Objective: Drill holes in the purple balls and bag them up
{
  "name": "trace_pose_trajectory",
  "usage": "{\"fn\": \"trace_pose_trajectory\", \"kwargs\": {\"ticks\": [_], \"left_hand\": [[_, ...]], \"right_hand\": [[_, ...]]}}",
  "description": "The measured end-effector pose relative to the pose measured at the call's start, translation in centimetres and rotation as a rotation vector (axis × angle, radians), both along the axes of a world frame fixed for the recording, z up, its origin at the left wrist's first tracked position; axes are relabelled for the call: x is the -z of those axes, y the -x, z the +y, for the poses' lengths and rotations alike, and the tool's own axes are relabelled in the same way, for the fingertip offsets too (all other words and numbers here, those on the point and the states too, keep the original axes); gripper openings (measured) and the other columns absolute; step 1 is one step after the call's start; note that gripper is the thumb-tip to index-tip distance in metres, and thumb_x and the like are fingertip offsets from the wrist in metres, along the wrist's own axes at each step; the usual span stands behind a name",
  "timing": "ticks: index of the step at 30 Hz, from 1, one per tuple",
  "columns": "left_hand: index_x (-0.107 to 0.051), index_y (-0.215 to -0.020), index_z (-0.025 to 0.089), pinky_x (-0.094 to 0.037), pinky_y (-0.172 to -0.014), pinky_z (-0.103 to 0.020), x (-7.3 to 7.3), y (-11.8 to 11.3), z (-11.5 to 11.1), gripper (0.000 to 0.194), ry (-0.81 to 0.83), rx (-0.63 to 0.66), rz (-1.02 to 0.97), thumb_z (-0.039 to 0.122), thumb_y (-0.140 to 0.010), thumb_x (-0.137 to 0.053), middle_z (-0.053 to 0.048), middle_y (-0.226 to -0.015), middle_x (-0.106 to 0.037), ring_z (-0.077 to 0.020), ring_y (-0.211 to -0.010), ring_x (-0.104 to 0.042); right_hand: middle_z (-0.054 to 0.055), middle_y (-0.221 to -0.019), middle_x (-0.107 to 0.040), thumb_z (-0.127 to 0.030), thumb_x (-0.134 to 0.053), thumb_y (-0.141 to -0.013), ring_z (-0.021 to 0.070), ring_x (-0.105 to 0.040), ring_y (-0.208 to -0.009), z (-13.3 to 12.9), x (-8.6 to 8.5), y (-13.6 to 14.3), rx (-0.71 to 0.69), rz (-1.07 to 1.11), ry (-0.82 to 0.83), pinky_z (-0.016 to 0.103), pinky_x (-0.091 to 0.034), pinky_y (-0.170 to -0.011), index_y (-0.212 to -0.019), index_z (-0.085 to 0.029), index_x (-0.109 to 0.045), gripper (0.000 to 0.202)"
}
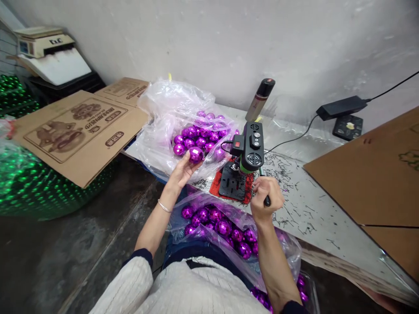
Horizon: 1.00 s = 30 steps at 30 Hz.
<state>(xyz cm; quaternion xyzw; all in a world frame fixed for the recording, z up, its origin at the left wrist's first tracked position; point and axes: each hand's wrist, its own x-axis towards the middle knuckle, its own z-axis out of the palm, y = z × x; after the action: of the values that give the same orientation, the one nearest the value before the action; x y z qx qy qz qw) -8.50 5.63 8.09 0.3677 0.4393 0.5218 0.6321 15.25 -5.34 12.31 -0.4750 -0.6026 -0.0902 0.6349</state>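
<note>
Between its thumb and fingers my left hand (183, 171) holds a shiny purple faceted ball (196, 155), at the mouth of a clear plastic bag (152, 141). Several more purple balls (200, 133) lie in that bag, behind the held one. My right hand (267, 194) is wrapped round the black lever handle (267, 201) of a small black bench press (253, 146). The press has a red switch, and its slotted base plate (229, 181) sits on a red mat (215, 185). A second clear bag of purple balls (222, 226) lies against my lap, below the table edge.
Short dark bits of wire litter the white tabletop (294, 192). A spray can (260, 100) and a black power adapter (342, 107) with its cable are at the back. Cardboard (369, 179) stands right; a flattened carton (81, 131) lies left above green balls (49, 183).
</note>
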Motion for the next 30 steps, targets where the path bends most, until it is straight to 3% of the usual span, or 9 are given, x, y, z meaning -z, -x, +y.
{"fn": "trace_pose_trajectory", "kwargs": {"ticks": [2,5,10,14,19,24,30], "left_hand": [[-0.07,-0.109,0.017,-0.06,-0.099,-0.043,0.9,-2.0,-1.9,0.046,0.044,0.051,-0.074,0.058,-0.091,-0.063,-0.011,-0.112,-0.076,-0.0254,-0.109,-0.072],[-0.068,-0.113,0.018,-0.061,-0.096,-0.042,2.8,-5.3,-4.1,0.047,0.048,0.095,-0.018,0.057,-0.088,-0.068,-0.01,-0.116,-0.075,-0.0247,-0.107,-0.073],[-0.061,-0.126,0.019,-0.055,-0.102,-0.04,6.0,-9.4,-5.2,0.059,-0.177,0.135,0.24,0.049,-0.079,-0.08,-0.01,-0.12,-0.074,-0.0229,-0.11,-0.071],[-0.063,-0.126,0.021,-0.052,-0.103,-0.044,7.2,-10.1,-4.9,0.059,-0.366,0.185,0.508,0.044,-0.076,-0.085,-0.01,-0.118,-0.074,-0.0265,-0.111,-0.07],[-0.064,-0.129,0.025,-0.042,-0.11,-0.05,7.3,-10.1,-4.7,0.059,-0.507,0.229,0.794,0.043,-0.077,-0.084,-0.009,-0.126,-0.071,-0.0306,-0.12,-0.064],[-0.06,-0.133,0.021,-0.042,-0.112,-0.05,7.6,-11.0,-4.3,0.062,-0.647,0.269,0.823,0.048,-0.081,-0.081,-0.013,-0.128,-0.07,-0.0305,-0.12,-0.065],[-0.056,-0.136,0.017,-0.049,-0.105,-0.047,8.5,-11.8,-4.2,0.06,-0.741,0.202,0.786,0.044,-0.086,-0.076,-0.016,-0.13,-0.067,-0.0298,-0.122,-0.063]], "right_hand": [[-0.001,-0.061,-0.054,-0.015,-0.045,-0.099,0.0132,-0.056,-0.061,0.1,-0.9,0.0,0.0,0.023,0.025,0.03,-0.042,-0.06,-0.066,-0.022,-0.048,0.034],[-0.001,-0.061,-0.053,-0.019,-0.044,-0.1,0.0129,-0.055,-0.06,0.2,-2.2,0.0,0.004,0.045,0.09,0.03,-0.042,-0.061,-0.065,-0.022,-0.047,0.035],[-0.001,-0.061,-0.052,-0.021,-0.045,-0.1,0.0128,-0.055,-0.06,0.1,-2.9,-0.1,0.007,0.031,0.135,0.03,-0.041,-0.061,-0.065,-0.022,-0.045,0.035],[-0.001,-0.063,-0.052,-0.017,-0.046,-0.099,0.0129,-0.055,-0.062,-0.1,-2.6,-0.2,-0.009,0.02,0.124,0.03,-0.041,-0.061,-0.067,-0.022,-0.046,0.032],[-0.001,-0.064,-0.054,-0.018,-0.045,-0.099,0.0136,-0.056,-0.063,-0.2,-2.0,-0.3,0.0,0.007,0.129,0.03,-0.042,-0.061,-0.07,-0.022,-0.05,0.03],[0.0,-0.067,-0.055,-0.019,-0.045,-0.099,0.0141,-0.056,-0.065,-0.4,-1.8,-0.3,0.004,0.016,0.134,0.03,-0.044,-0.063,-0.072,-0.022,-0.052,0.028],[0.0,-0.069,-0.057,-0.011,-0.046,-0.097,0.0136,-0.057,-0.067,-0.8,-1.0,-0.2,-0.015,-0.009,0.108,0.029,-0.044,-0.064,-0.074,-0.021,-0.051,0.026]]}}
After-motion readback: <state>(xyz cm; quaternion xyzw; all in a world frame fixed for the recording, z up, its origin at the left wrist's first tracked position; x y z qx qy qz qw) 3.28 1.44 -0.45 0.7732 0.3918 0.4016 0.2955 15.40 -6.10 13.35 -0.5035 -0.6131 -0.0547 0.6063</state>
